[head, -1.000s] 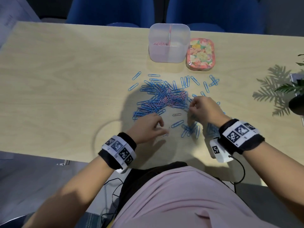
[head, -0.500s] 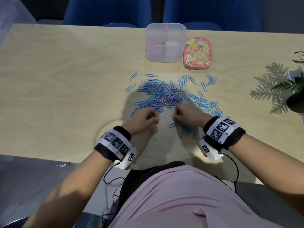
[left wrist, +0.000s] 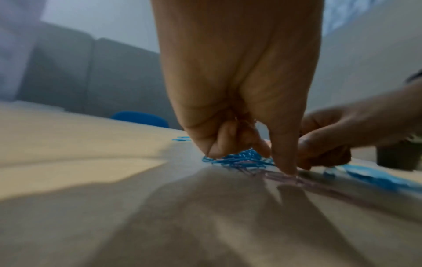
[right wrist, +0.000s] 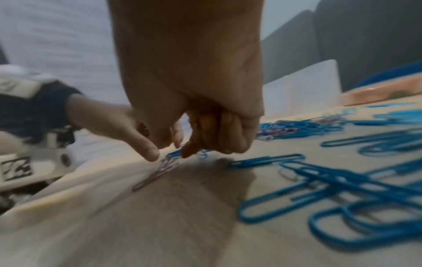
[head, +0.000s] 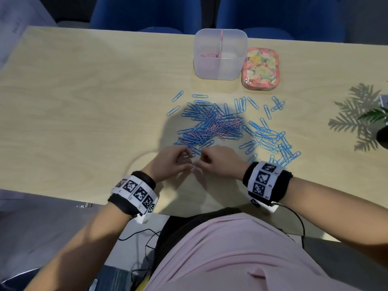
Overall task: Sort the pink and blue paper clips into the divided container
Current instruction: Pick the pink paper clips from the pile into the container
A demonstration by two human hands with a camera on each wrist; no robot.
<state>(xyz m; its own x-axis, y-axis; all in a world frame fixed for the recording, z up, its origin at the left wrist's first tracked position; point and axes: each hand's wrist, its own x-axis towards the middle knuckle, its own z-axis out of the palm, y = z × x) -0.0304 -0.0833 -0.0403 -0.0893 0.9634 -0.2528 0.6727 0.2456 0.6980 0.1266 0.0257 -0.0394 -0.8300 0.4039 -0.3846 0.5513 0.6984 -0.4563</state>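
Observation:
A heap of blue and pink paper clips [head: 210, 127] lies mid-table. The clear divided container [head: 220, 66] stands behind it, with pink clips [head: 207, 55] in its left compartment. Both hands meet at the heap's near edge. My left hand [head: 186, 160] [left wrist: 242, 140] has its fingers curled around what looks like pink clips, and its thumb presses a pink clip [head: 194, 165] [right wrist: 160, 169] on the table. My right hand [head: 202, 162] [right wrist: 189, 142] is curled, fingertips down on clips beside it; whether it pinches one is hidden.
A flowered tin [head: 260, 69] sits right of the container. Loose blue clips [head: 270, 139] spread right of the heap, near my right wrist. A potted plant [head: 378, 122] stands at the right edge. Blue chairs [head: 147, 13] line the table's far side.
My right hand has come left and nearer from the heap's right side to meet the left hand. The left hand has shifted slightly forward toward it.

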